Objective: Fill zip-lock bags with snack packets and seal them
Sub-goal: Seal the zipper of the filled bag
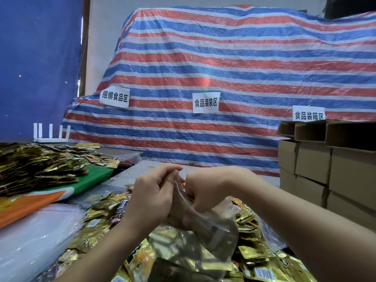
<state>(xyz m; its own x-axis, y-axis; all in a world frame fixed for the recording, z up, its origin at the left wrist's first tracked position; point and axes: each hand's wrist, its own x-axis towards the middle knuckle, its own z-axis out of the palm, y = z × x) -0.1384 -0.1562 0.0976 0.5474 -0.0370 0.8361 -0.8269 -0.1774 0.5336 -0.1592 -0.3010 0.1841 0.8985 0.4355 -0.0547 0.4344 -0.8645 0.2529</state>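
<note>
Speckled table (130,176) under gold snack packets (97,237)

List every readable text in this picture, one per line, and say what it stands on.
"捆绑食品区": left paper sign on the striped tarp.
"食品装袋区": middle sign on the tarp.
"食品装箱区": right sign on the tarp, behind the boxes.
Print on the snack packets: too blurred to read.

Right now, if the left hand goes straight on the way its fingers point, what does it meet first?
Probably the right hand: the left hand points toward it across the top of the zip-lock bag both pinch; depth is unclear.
</note>
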